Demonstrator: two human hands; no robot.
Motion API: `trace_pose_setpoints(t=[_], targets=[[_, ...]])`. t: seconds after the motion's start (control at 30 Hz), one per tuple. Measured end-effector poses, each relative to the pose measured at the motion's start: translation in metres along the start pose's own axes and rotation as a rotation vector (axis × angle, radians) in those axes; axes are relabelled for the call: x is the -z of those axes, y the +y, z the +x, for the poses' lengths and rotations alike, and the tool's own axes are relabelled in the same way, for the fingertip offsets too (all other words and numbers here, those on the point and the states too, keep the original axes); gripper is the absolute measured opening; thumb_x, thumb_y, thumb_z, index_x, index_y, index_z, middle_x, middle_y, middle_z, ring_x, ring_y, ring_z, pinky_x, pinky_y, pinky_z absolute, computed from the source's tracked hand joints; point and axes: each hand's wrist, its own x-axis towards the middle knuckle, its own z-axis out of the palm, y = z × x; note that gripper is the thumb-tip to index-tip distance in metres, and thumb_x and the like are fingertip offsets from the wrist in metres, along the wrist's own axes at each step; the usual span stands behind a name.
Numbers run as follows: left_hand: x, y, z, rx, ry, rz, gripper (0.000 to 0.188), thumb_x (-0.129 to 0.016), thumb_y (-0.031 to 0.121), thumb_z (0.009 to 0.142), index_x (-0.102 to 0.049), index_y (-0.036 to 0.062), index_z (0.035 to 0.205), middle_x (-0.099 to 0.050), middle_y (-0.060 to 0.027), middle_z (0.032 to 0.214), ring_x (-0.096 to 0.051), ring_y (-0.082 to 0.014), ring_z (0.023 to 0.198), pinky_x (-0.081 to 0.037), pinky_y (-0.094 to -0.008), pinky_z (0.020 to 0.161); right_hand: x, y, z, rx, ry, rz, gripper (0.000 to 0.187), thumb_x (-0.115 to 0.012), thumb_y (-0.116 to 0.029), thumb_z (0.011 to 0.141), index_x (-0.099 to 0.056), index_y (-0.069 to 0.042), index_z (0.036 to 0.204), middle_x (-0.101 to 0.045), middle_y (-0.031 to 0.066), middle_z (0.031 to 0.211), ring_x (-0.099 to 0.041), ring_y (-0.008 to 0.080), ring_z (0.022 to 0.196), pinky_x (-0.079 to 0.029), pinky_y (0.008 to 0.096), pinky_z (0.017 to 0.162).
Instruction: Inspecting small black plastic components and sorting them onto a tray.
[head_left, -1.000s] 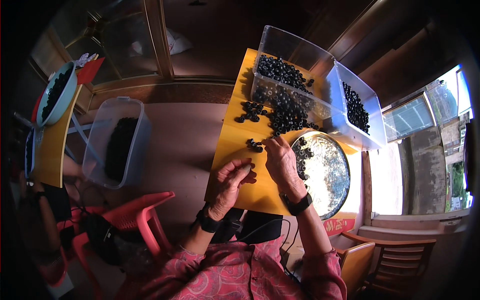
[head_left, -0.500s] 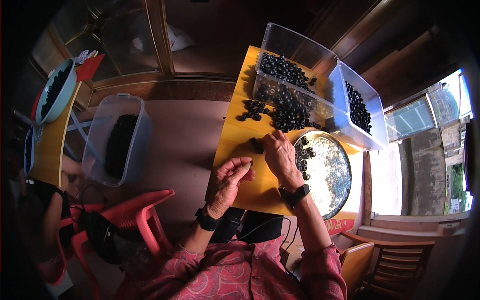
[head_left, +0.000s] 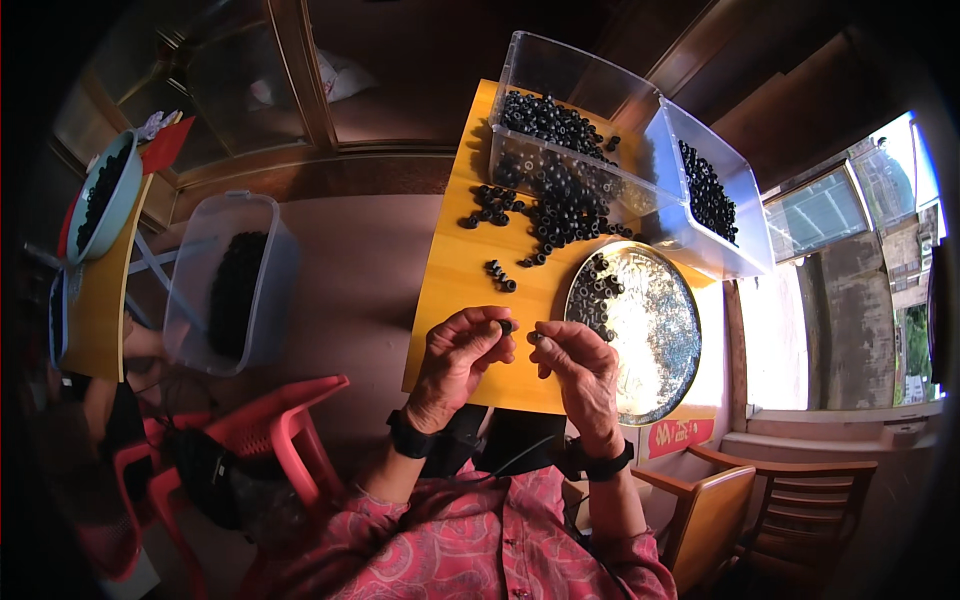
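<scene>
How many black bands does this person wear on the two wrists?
2: one left-wrist band and one right-wrist band. The shirt sleeves may hide more.

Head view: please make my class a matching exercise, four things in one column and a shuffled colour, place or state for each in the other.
Things
1. Left hand
2. Round tray
3. Bowl
4. Floor bin

Descriptions
A. pale blue, near the picture's left edge
B. see-through, left of the yellow table
C. pinching a small black piece
D. on the yellow table

Pairs: 1-C, 2-D, 3-A, 4-B
</scene>
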Motion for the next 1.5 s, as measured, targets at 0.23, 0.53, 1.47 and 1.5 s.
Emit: trace_pose_setpoints(t=[0.23, 0.53, 1.47, 1.5], targets=[[-0.012, -0.005, -0.007, 0.028, -0.057, 0.033, 0.023, -0.062, 0.011, 0.095, -0.063, 0.0000, 0.115, -0.068, -0.0109, 0.101, -0.064, -0.0141, 0.081, -0.053, -0.0280, 0.075, 0.001, 0.006, -0.018, 0.029, 0.049, 0.106, 0.018, -0.069, -0.004, 0.089, -0.064, 0.002, 0.106, -0.069, 0.0063, 0.092, -0.066, 0.0115, 0.077, -0.050, 0.0225, 0.063], [-0.020, -0.011, -0.010, 0.072, -0.048, 0.041, 0.024, -0.062, 0.009, 0.094, -0.064, -0.0011, 0.116, -0.068, -0.0068, 0.094, -0.065, -0.0128, 0.078, -0.054, -0.0266, 0.075, -0.002, 0.014, -0.029, 0.152, 0.106, 0.055, 0.016, -0.067, -0.001, 0.090, -0.067, 0.003, 0.105, -0.067, 0.0043, 0.090, -0.060, 0.0074, 0.074, -0.049, 0.0200, 0.062], [-0.020, -0.044, -0.009, 0.158, -0.026, 0.289, 0.023, -0.064, 0.015, 0.095, -0.067, 0.0004, 0.111, -0.068, -0.0059, 0.090, -0.062, -0.0102, 0.070, -0.051, -0.0248, 0.066, 0.099, 0.043, -0.056, 0.303, 0.448, -0.852, 0.012, -0.070, -0.005, 0.081, -0.067, -0.005, 0.092, -0.059, 0.0118, 0.081, -0.063, 0.0249, 0.065, -0.050, 0.0350, 0.061], [-0.019, -0.045, -0.009, 0.147, -0.030, 0.292, 0.023, -0.064, 0.015, 0.095, -0.067, 0.0002, 0.111, -0.067, -0.0058, 0.090, -0.062, -0.0101, 0.070, -0.052, -0.0247, 0.066, 0.098, 0.044, -0.055, 0.278, 0.467, -0.844, 0.011, -0.071, -0.007, 0.081, -0.068, -0.006, 0.092, -0.059, 0.0123, 0.082, -0.063, 0.0272, 0.067, -0.050, 0.0364, 0.062]])
